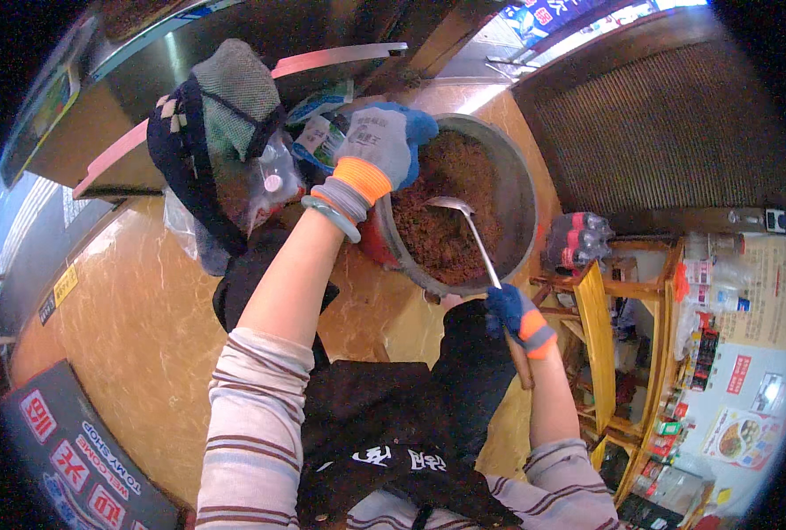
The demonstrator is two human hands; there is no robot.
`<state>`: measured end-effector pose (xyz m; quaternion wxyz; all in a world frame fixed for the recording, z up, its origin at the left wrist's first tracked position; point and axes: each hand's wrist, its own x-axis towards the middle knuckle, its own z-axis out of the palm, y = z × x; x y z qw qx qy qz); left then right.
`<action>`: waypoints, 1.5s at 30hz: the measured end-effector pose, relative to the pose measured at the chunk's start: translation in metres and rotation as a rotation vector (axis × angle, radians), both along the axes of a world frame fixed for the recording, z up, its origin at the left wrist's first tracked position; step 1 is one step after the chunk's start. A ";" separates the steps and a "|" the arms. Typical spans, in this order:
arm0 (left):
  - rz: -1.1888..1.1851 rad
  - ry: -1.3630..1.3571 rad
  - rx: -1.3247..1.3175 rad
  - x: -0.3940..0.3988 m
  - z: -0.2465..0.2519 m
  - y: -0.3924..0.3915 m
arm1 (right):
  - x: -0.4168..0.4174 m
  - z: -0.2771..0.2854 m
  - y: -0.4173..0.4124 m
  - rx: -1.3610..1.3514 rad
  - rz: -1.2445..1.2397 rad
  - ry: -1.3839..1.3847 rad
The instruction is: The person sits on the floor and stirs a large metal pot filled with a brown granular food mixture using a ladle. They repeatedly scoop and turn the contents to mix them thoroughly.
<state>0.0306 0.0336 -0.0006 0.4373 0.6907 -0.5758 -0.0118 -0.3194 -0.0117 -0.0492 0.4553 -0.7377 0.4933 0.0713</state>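
Observation:
A large round metal pot (522, 199) stands before me, partly filled with a reddish-brown crumbly mass (432, 245). My right hand (515, 318), in a blue work glove, is closed around the handle of a long metal ladle (475, 232). The ladle's bowl rests on or just above the mass; its wooden handle end points towards me. My left hand (383, 142), in a grey and blue work glove, is at the pot's far left rim, its fingertips hidden behind the glove's back. Beside it lies a printed plastic packet (316, 142); whether the hand touches it is unclear.
A grey and black cloth bag or garment (227, 119) with a clear plastic bottle (273, 179) is left of the pot. Shrink-wrapped bottles (575, 242) and a wooden rack (595, 344) stand right. A dark printed doormat (88, 457) lies on the tan floor at lower left.

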 end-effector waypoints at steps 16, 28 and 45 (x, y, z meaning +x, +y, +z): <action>-0.029 -0.023 -0.015 0.001 -0.015 -0.007 | 0.001 -0.067 0.021 0.042 -0.038 -0.098; -0.717 1.217 0.210 -0.141 -0.029 0.068 | 0.103 0.079 0.118 -1.148 0.185 -0.240; -0.345 -0.169 0.520 -0.095 -0.116 0.137 | -0.065 0.277 0.192 -0.591 0.597 -1.891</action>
